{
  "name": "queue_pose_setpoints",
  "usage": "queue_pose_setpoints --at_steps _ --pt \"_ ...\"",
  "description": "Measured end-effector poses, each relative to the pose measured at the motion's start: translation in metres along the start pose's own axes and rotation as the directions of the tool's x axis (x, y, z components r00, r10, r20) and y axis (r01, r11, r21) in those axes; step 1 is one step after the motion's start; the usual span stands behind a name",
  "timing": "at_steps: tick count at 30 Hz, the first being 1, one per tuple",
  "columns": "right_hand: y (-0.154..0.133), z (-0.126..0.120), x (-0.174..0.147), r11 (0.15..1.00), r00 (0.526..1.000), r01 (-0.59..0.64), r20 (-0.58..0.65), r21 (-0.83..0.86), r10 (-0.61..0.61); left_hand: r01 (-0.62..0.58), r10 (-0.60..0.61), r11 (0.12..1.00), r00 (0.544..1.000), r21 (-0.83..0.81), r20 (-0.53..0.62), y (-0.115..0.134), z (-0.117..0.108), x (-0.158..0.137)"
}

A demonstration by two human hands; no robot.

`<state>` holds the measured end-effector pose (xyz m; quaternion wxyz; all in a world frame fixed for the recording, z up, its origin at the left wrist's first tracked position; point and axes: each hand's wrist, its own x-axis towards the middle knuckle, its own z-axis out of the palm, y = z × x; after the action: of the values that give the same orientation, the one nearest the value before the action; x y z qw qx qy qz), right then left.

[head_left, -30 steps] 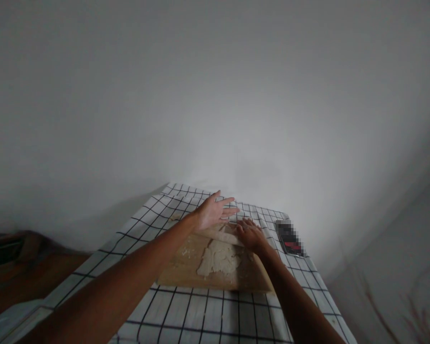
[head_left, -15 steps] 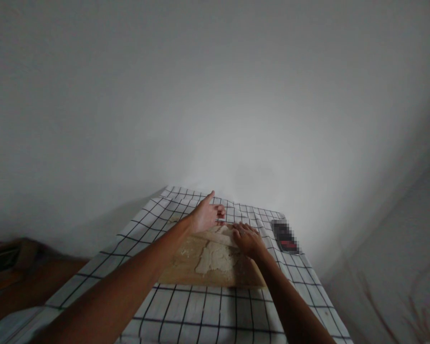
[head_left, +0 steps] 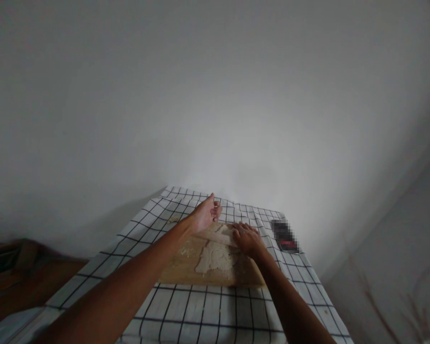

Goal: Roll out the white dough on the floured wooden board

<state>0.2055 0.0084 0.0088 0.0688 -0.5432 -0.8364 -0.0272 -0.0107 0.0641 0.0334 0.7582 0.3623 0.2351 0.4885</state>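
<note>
A flattened sheet of pale dough (head_left: pixel 215 258) with ragged edges lies on a wooden board (head_left: pixel 179 274). Across its far part runs a long pale strip (head_left: pixel 218 237); I cannot tell whether it is folded dough or a rolling pin. My left hand (head_left: pixel 205 215) is just above the board's far left part, thumb pointing up and fingers loosely curled, with nothing visible in it. My right hand (head_left: pixel 249 239) lies palm down at the strip's right end, fingers stretched forward. Whatever is under that palm is hidden.
A white cloth with black grid lines (head_left: pixel 200 315) covers the table. On its right side lies a dark, pixelated flat object (head_left: pixel 285 237). A pale wall (head_left: pixel 215 119) rises behind the table. Brown wooden furniture (head_left: pixel 28 272) stands low at the left, thin branches (head_left: pixel 374 306) at the right.
The fingers of my left hand have curled inward, and the hand has shifted slightly left. My right hand and the dough look nearly the same.
</note>
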Motion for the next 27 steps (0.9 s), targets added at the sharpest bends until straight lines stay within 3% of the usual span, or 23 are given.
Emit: queue_pose_setpoints --at_steps 5,11,22,27 --pt "-0.001 0.004 0.002 0.988 0.972 0.098 -0.223 0.118 -0.070 0.086 -0.101 0.992 0.978 0.091 0.184 0.007 0.003 -0.010" --pt "-0.011 0.003 0.017 0.905 0.921 0.365 -0.223 0.218 -0.318 0.116 -0.135 0.990 0.952 0.084 0.275 0.005 0.003 -0.015" --pt "-0.022 0.011 0.025 0.831 0.869 0.472 -0.313 0.294 -0.383 0.110 -0.122 0.992 0.947 0.057 0.295 0.005 -0.006 -0.013" --pt "-0.023 0.010 0.022 0.813 0.886 0.448 -0.308 0.372 -0.347 0.096 -0.112 0.992 0.963 0.077 0.246 0.006 0.000 -0.013"
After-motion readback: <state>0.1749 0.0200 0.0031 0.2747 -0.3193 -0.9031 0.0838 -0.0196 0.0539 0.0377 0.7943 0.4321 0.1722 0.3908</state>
